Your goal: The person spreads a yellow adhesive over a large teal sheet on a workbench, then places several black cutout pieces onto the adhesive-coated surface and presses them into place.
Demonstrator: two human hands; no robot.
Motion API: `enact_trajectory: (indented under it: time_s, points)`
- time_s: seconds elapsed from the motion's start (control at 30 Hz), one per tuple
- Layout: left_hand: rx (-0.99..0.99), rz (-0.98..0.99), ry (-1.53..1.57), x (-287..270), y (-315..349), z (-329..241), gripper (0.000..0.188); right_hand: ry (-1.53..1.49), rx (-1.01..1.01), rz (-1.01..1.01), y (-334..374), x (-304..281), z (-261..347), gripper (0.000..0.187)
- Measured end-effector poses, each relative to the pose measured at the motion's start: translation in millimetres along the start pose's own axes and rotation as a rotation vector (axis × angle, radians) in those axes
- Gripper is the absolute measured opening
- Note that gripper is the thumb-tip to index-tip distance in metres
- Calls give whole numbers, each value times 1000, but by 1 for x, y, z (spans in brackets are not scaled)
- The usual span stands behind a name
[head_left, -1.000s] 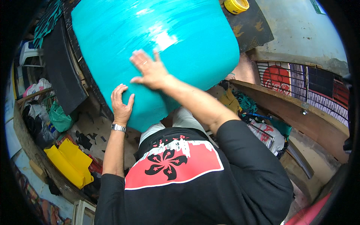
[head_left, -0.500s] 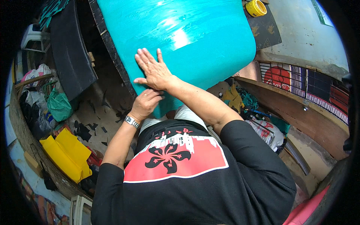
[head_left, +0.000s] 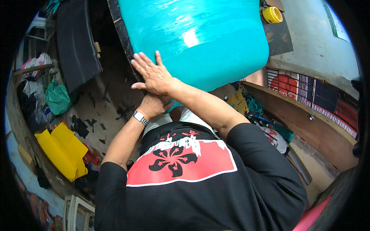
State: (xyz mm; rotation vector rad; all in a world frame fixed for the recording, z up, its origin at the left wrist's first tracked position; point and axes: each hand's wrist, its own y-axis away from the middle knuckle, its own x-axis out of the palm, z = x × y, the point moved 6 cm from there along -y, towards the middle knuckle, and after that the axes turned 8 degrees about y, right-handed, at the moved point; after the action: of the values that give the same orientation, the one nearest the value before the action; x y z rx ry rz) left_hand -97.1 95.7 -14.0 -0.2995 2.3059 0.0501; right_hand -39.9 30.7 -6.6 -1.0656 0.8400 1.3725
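A glossy teal sheet (head_left: 216, 57) covers the table ahead of me, its near end rounded and hanging over. My right hand (head_left: 153, 79) lies palm down at the sheet's left edge, fingers stretched out and thumb apart. Just below it, my left hand (head_left: 151, 105) with a wristwatch (head_left: 140, 118) reaches in at the near left corner. The right hand and wrist cover most of the left fingers; a thumb or finger tip shows beside the teal flap, and whether it grips the flap is hidden.
A yellow tub (head_left: 272, 15) stands at the far right. To the left are a black curved panel (head_left: 77, 46), a green plastic bag (head_left: 58, 98), a folded yellow sheet (head_left: 61, 150) and dark scraps on the floor. A wooden board (head_left: 296, 104) runs along the right side.
The view has shifted, so the table sits farther right. My right hand has slid to the sheet's left edge. My left hand has moved down and further under the right one.
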Motion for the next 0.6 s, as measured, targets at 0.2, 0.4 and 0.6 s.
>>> enact_trajectory:
  time_s: [0.2,0.4,0.6]
  points:
    - [-95,175,-115,-3,-11,-9,79,84,168,25,22,-19,-68,88]
    - [-141,62,-119,-16,-25,-25,82,325,674,190,87,-85,-238,89]
    - [-164,-63,-69,-1,-90,-35,71,167,982,167,143,-151,-370,78]
